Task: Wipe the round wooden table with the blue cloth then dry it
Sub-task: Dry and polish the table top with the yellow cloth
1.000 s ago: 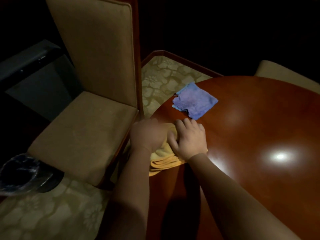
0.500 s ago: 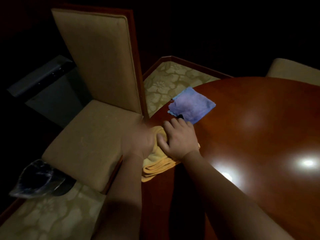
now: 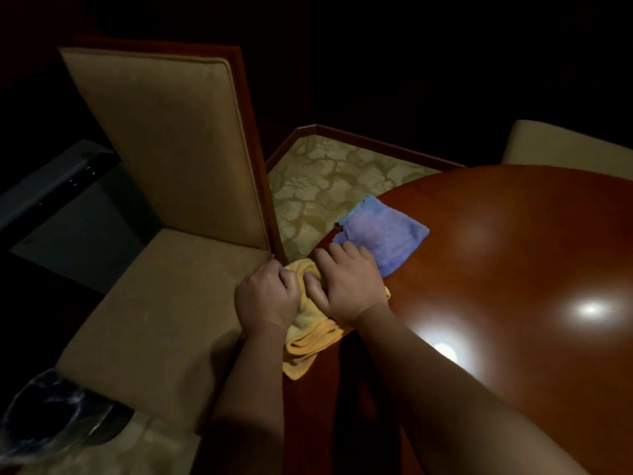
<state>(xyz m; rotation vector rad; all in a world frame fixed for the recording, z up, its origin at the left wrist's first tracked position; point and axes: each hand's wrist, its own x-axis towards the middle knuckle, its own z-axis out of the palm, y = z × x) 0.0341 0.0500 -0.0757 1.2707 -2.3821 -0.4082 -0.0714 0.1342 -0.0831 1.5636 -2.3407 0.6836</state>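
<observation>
**Both hands on yellow cloth at table edge**

Left hand (image 3: 265, 296) and right hand (image 3: 346, 286) sit side by side, nearly touching, on a folded yellow cloth (image 3: 308, 341). Left hand: fingers curled, gripping the cloth's far end right at the table rim. Right hand: laid over the cloth, fingers bent down onto it, thumb pressed into the fabric toward the left hand.

Yellow cloth lies on the near-left edge of the round wooden table (image 3: 496, 269); its folded layers stick out toward the viewer from under the hands.

Blue cloth (image 3: 383, 231) lies flat on the table just beyond the right hand's fingertips, near the rim; whether the fingertips touch it cannot be told. No hand holds it.

Tabletop is glossy reddish wood with bright light reflections.

Upholstered tan chair (image 3: 164, 186) stands just left of the table, seat close to the left hand. Second tan chair (image 3: 565, 145) at far right, partly seen. Patterned carpet (image 3: 325, 180) below. Dark bin with clear liner (image 3: 51, 416) at lower left.
</observation>
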